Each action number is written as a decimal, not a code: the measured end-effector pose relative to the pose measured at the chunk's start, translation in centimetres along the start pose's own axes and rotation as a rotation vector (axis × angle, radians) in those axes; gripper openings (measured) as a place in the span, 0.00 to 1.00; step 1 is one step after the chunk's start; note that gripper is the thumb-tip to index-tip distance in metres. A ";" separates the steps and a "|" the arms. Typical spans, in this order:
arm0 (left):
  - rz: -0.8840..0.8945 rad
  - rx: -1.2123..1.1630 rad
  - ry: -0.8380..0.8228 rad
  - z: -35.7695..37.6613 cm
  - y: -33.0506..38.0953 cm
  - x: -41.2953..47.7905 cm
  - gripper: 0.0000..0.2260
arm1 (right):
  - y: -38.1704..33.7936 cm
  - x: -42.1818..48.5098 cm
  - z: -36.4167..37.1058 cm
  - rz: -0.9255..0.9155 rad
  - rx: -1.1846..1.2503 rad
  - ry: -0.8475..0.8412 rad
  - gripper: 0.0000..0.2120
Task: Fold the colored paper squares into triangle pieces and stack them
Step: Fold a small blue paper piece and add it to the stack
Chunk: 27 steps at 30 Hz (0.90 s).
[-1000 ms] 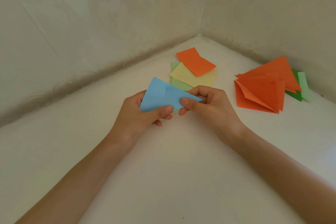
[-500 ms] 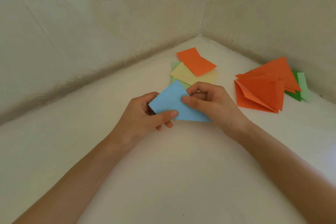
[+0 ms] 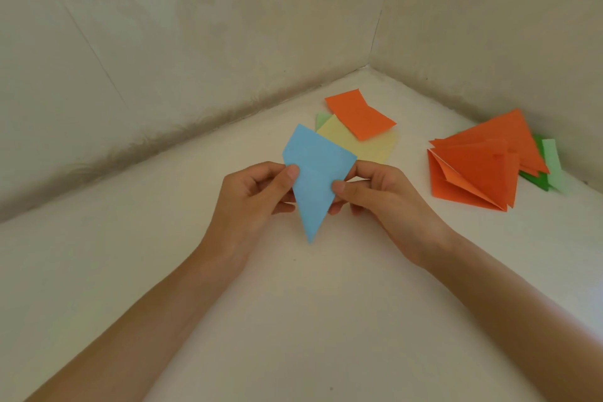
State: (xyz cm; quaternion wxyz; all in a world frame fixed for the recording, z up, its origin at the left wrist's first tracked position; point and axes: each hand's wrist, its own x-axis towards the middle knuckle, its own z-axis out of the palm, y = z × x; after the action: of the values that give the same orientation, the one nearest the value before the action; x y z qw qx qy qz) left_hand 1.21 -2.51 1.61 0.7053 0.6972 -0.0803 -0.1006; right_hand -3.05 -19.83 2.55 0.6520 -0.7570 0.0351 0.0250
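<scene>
Holding the blue paper [image 3: 315, 179] clear of the white surface [image 3: 293, 320], the person pinches it from both sides. The left hand [image 3: 251, 202] has its thumb on the left edge with fingers curled behind, and the right hand [image 3: 381, 202] grips the right edge the same way; both grips are narrow and closed on the sheet. The piece is a long kite, with its broad end up and its narrow tip pointing down toward the person. A faint crease seems to cross the broad part, though the view is too soft to be sure, and any flaps on the back are hidden.

To do this fold well, I would keep the thumbs level with each other so the sheet does not twist. I would then line up the edges before pressing and run a thumb along the crease from the middle outward; loose paper like this bows easily, so laying it on the surface for the final press would help.

A second ago the blue paper lay sideways with its point to the right; half a second ago it sat lower and flatter between the hands; now it is turned so the tip points down. The unfolded squares [image 3: 359, 114] near the corner and the orange triangles [image 3: 479, 170] stacked at the right have not moved.
</scene>
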 end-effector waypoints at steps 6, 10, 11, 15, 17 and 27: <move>-0.008 -0.004 0.008 -0.1 0.0 0.1 0.06 | 0.0 -0.1 0.2 -0.001 -0.045 -0.007 0.06; 0.004 0.020 0.012 -0.1 -0.2 0.1 0.06 | -0.1 -0.1 0.6 -0.019 -0.037 0.021 0.07; 0.012 0.041 0.003 0.0 -0.2 0.1 0.07 | 0.0 -0.2 0.7 -0.033 -0.026 0.034 0.07; 0.073 0.125 0.024 0.3 -0.3 -0.1 0.06 | -0.1 -0.5 1.6 -0.091 -0.006 0.009 0.07; 0.078 0.186 0.028 -0.1 -0.4 0.0 0.06 | -0.3 -0.4 1.5 -0.113 0.006 0.055 0.04; 0.187 0.711 -0.174 -0.5 -0.7 -0.1 0.09 | 1.0 0.9 0.5 -0.084 -0.340 0.243 0.06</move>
State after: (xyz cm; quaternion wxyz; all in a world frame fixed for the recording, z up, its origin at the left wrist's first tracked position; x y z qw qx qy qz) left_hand 1.22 -1.99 0.93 0.4158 0.8770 -0.2332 -0.0602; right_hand -2.24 -19.49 1.44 0.5063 -0.8544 0.0770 -0.0879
